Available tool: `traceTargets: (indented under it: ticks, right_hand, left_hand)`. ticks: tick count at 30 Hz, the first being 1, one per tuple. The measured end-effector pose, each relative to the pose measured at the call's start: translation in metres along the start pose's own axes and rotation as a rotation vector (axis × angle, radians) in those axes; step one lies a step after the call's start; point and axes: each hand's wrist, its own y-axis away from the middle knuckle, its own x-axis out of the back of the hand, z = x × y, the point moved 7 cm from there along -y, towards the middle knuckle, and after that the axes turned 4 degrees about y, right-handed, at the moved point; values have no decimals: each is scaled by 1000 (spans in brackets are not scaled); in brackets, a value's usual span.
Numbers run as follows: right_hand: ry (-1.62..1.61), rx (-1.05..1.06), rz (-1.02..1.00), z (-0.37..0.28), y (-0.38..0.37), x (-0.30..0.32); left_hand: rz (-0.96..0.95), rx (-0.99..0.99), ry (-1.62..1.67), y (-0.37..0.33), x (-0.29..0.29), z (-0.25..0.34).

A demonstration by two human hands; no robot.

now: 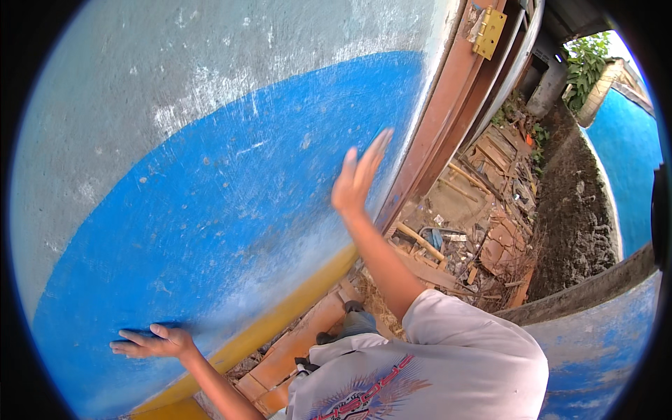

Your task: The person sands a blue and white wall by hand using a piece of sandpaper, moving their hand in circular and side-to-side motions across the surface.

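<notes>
A wall [231, 182] fills the left half, bright blue below a grey upper band, with scuffed white patches and a yellow strip along its foot. My left hand [155, 341] is at the lower left against or close to the blue paint, its fingers stretched out and nothing in it. Higher up and to the right, my right hand [358, 171] is raised beside the blue surface near the door frame. Its fingers are extended and it holds nothing; whether the palm touches the wall I cannot tell.
A brown wooden door frame [448, 105] with a brass hinge [489, 33] borders the wall. Beyond lies ground littered with broken boards, sticks and rubble [500, 245]. A rough low wall [574, 203] and a blue-painted wall [630, 161] stand at the right. Orange tiles [308, 350] lie by my feet.
</notes>
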Motion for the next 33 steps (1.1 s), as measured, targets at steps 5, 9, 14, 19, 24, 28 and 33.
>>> traceTargets:
  ticks: [5, 9, 14, 19, 24, 28, 33]
  right_hand:
    - [-59, -407, 14, 88, 29, -4]
    - [-135, -345, 60, 37, -35, 11]
    - [18, -155, -43, 67, 44, -3]
    - [-167, -395, 63, 72, -42, 7]
    - [0, 27, 38, 7, -5, 6]
    - [-33, -222, 23, 65, 25, -1]
    - [-67, -40, 94, 0, -62, 15]
  left_hand:
    - [-4, -26, 11, -3, 1, 8]
    - [4, -29, 2, -2, 3, 1]
    - [22, -43, -2, 0, -1, 4]
    - [25, -74, -34, 0, 2, 0]
    - [33, -73, -48, -1, 2, 1]
    - [36, -82, -50, -3, 0, 6]
    - [39, -81, -40, -1, 4, 2]
